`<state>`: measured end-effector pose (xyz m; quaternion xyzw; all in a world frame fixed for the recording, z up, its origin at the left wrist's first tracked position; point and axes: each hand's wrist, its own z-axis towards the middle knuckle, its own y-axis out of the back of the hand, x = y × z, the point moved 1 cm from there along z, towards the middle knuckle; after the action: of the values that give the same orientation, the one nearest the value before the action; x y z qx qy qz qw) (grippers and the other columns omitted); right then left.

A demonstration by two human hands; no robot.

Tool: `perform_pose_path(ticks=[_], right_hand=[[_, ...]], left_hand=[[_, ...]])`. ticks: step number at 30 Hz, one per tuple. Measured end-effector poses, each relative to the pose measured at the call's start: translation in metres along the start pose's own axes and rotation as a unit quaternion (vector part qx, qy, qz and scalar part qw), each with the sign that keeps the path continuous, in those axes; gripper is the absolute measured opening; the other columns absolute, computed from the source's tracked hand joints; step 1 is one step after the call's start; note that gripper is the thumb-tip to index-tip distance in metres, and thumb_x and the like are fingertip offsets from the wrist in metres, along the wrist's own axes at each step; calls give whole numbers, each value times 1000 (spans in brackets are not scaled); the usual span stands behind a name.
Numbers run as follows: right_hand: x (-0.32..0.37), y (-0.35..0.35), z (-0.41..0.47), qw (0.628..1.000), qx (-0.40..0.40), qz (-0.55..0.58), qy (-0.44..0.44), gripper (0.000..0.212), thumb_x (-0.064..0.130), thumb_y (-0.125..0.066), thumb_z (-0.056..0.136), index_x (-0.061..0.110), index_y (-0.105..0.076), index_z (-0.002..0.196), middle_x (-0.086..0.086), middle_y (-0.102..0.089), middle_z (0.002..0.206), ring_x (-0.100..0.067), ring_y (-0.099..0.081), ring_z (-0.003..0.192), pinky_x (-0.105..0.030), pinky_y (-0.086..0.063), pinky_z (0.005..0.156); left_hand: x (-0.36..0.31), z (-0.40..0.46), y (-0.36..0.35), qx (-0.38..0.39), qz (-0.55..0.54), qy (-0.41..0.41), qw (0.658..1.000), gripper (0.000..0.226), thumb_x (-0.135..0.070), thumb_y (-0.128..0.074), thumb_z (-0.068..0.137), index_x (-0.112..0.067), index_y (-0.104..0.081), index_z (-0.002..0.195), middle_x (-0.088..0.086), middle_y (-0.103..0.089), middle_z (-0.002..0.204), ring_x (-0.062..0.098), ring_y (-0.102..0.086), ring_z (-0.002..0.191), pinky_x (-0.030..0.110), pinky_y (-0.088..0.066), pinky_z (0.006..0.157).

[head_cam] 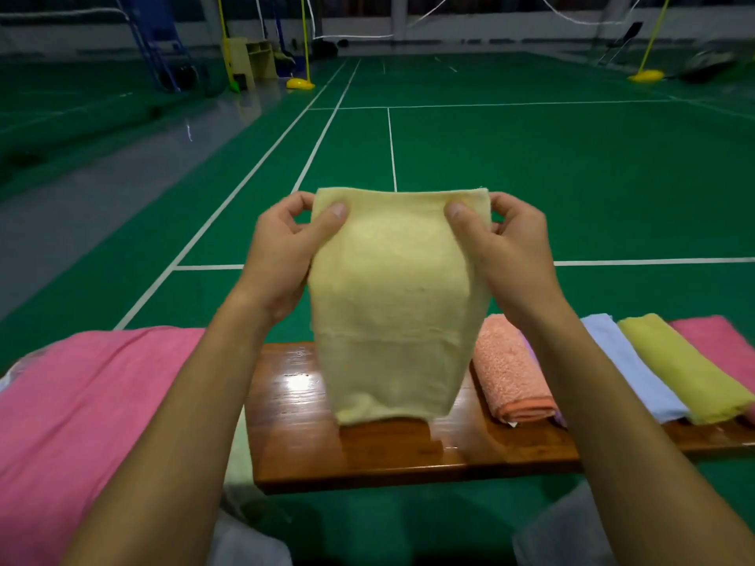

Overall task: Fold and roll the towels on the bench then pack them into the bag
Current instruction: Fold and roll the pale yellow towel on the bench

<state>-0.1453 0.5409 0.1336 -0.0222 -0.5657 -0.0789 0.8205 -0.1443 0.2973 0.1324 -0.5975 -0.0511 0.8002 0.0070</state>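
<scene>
A person holds a folded pale yellow towel (398, 304) up in the air with both hands, above a glossy wooden tabletop (367, 451). The left hand (286, 247) pinches the towel's upper left corner between thumb and curled fingers. The right hand (506, 247) pinches the upper right corner the same way. The towel hangs straight down, and its bottom edge is near the wood; whether it touches cannot be told.

To the right on the tabletop lie folded towels side by side: an orange towel (510, 377) closest to the hanging one, then a light blue towel (629, 365), a yellow-green towel (686, 369) and a pink towel (723, 341) at the frame's edge. On the left, a large pink cloth (81, 402) covers that end of the tabletop. Behind everything stretches a green sports court floor (531, 165) with white lines.
</scene>
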Motion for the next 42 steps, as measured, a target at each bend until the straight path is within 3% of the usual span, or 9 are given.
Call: perform_pose_path(ticks=[6, 11, 15, 17, 23, 27, 35, 40, 42], right_hand=[[-50, -9, 11, 995, 35, -57, -80, 23, 32, -74, 93, 9, -74, 94, -10, -80, 89, -35, -77, 85, -52, -62, 76], [-148, -36, 19, 969, 86, -157, -173, 21, 28, -67, 99, 7, -69, 100, -9, -74, 86, -26, -69, 74, -43, -58, 75], [-196, -57, 27, 953, 101, -208, -194, 20, 25, -65, 100, 8, -67, 111, -9, -73, 103, -30, -71, 96, -36, -55, 80], [-209, -65, 32, 948, 95, -228, -201, 27, 27, -65, 101, 7, -66, 119, -9, -71, 111, -27, -68, 100, -31, -48, 77], [-215, -68, 42, 951, 53, -259, -163, 32, 28, -66, 101, 11, -63, 128, -7, -68, 125, -26, -63, 116, -37, -49, 98], [-204, -56, 35, 938, 106, -306, -123, 32, 24, -63, 104, 10, -63, 133, -5, -67, 132, -23, -62, 121, -40, -48, 108], [-180, -19, -18, 918, 244, -303, -80, 5, 28, -68, 99, 26, -70, 103, 15, -71, 97, -6, -68, 91, -35, -57, 85], [-169, 6, -64, 880, 358, -309, -48, 4, 25, -67, 100, 26, -69, 103, 15, -71, 101, 3, -66, 89, -20, -54, 80], [-169, 13, -80, 855, 409, -316, -49, 9, 31, -68, 99, 28, -70, 106, 15, -71, 106, 0, -66, 96, -24, -55, 85]], left_hand=[[40, 4, 16, -16, 83, 96, 992, 19, -22, -77, 97, -9, -65, 104, 11, -71, 77, 19, -56, 55, 25, -43, 48], [113, 8, 29, -1, 220, 159, 962, 24, -25, -77, 97, -13, -57, 90, 0, -71, 61, 9, -59, 45, 24, -46, 44], [170, 23, 48, 7, 285, 186, 940, 47, -60, -77, 76, -18, -61, 89, 7, -77, 73, 34, -76, 74, 53, -59, 73], [190, 32, 56, 0, 268, 193, 944, 46, -57, -77, 75, -17, -63, 92, 6, -79, 80, 34, -77, 80, 61, -62, 79], [187, 47, 48, -56, 279, 169, 944, 20, -32, -77, 96, -24, -63, 109, 1, -78, 97, 27, -76, 89, 51, -65, 76], [185, 37, 54, -14, 331, 149, 932, 11, -29, -75, 97, -28, -67, 104, -4, -77, 95, 16, -76, 85, 45, -63, 84], [157, -29, 54, 108, 277, 174, 939, 9, -13, -67, 103, -11, -67, 112, 2, -82, 96, 29, -78, 86, 44, -61, 78], [158, -69, 55, 113, 255, 155, 948, 12, -12, -74, 99, -12, -71, 110, 2, -81, 97, 27, -78, 85, 29, -60, 65], [161, -77, 60, 137, 280, 135, 941, 15, -19, -81, 94, -19, -75, 108, -3, -80, 98, 18, -78, 87, 32, -64, 71]])
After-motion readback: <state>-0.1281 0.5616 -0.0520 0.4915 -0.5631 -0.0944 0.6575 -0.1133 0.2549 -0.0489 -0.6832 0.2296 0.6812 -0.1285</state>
